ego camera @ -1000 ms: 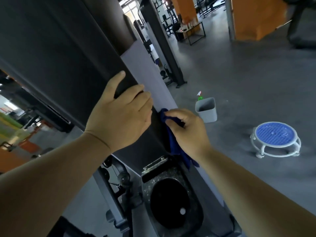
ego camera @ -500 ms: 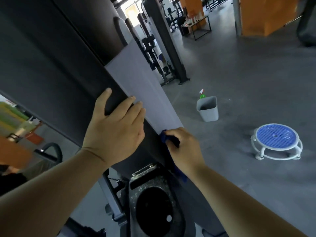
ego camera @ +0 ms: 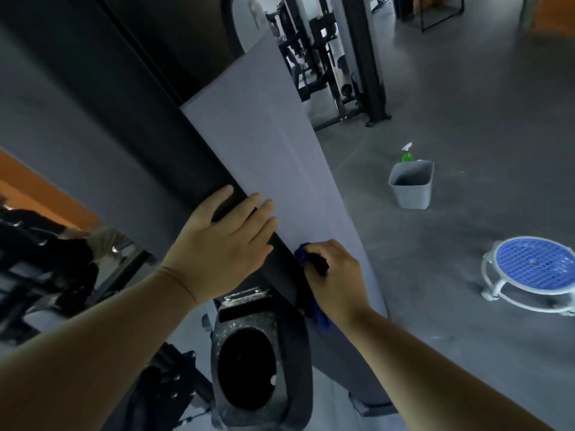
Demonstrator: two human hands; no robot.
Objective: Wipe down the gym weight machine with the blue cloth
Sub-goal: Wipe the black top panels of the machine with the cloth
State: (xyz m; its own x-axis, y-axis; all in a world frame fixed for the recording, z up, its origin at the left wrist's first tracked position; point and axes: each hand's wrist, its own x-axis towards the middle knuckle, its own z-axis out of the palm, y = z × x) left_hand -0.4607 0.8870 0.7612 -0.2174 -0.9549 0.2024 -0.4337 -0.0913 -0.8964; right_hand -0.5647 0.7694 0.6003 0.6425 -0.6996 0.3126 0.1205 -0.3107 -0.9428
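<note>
Blue crumpled cloth (ego camera: 301, 252) is being clenched by the right hand (ego camera: 337, 281) against the flat grey machine panel (ego camera: 264, 135), which is being steadied by the flat-fingered left hand (ego camera: 217, 247).

- blue cloth (ego camera: 301, 252) mostly hidden under right hand (ego camera: 337, 275), only scraps show
- spray bottle (ego camera: 407, 154) body hidden behind bin (ego camera: 411, 194)
- stool (ego camera: 535, 269) cut by right edge
- gear (ego camera: 46, 262) far left blurred

My left hand (ego camera: 217, 247) was bare, back broad, faint crease across wrist. My right hand (ego camera: 337, 284) was bare too, knuckles rounded. My left forearm (ego camera: 93, 346) and right forearm (ego camera: 435, 368) were uncovered all way to frame edge, skin smooth.
</note>
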